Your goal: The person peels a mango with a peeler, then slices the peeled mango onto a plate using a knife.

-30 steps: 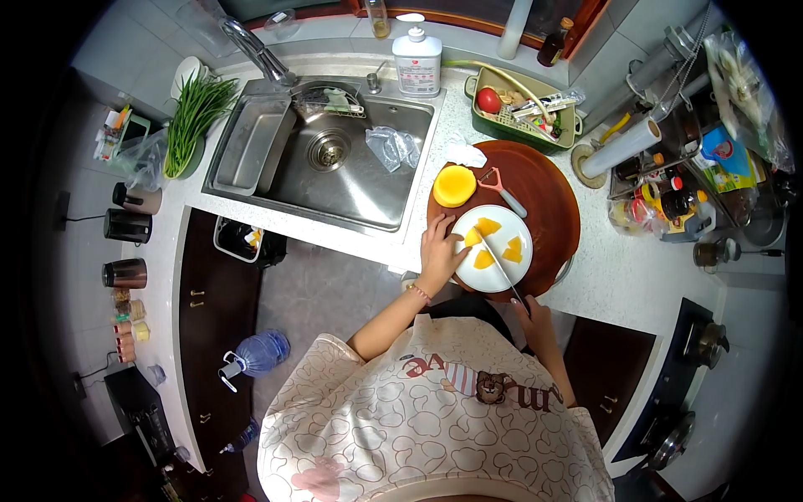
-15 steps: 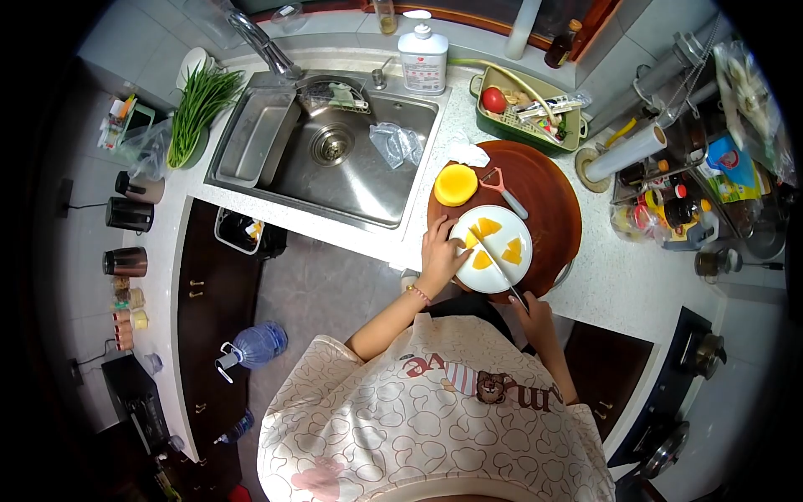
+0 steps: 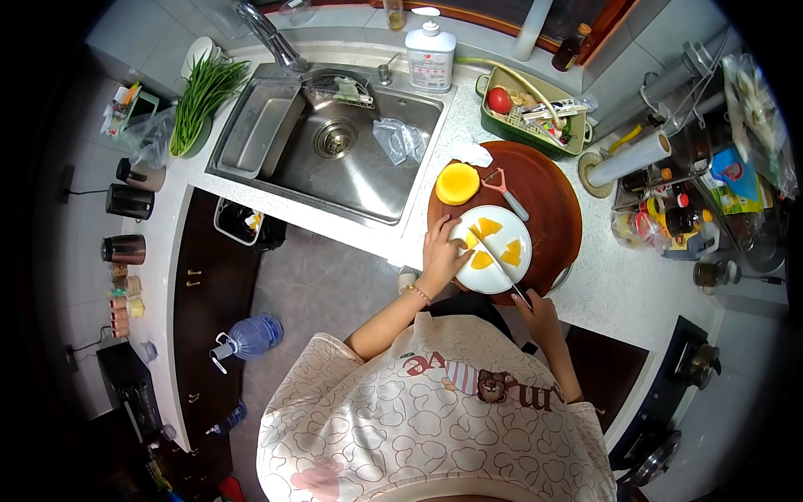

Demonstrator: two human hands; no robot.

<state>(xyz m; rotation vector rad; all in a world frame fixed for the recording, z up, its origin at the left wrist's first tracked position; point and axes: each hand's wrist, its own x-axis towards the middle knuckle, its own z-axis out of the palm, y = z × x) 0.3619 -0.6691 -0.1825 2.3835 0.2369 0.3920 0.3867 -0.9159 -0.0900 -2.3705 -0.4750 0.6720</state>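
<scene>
A white plate [image 3: 520,230] holding several wedges of yellow-orange fruit [image 3: 511,253] sits on a round brown wooden board [image 3: 556,201]. My right hand [image 3: 539,313] is closed around the dark handle of a knife [image 3: 503,268], whose blade lies slantwise across the plate among the wedges. At the plate's left side, my left hand [image 3: 443,253] has its fingertips on a fruit piece [image 3: 473,240] beside the blade; the fingers partly hide it. Behind the plate are a larger round yellow fruit [image 3: 457,184] and a peeler [image 3: 508,196] with a red head and grey handle.
Left of the board is a steel sink [image 3: 368,188] with a plastic bag [image 3: 398,140] in it. A green basket [image 3: 523,134] with a tomato stands behind the board, near a crumpled white tissue [image 3: 473,153]. Bottles [image 3: 686,220] crowd a rack on the right.
The camera view has shifted slightly. The knife handle and my right hand have moved very little; my left hand stays on the fruit piece.
</scene>
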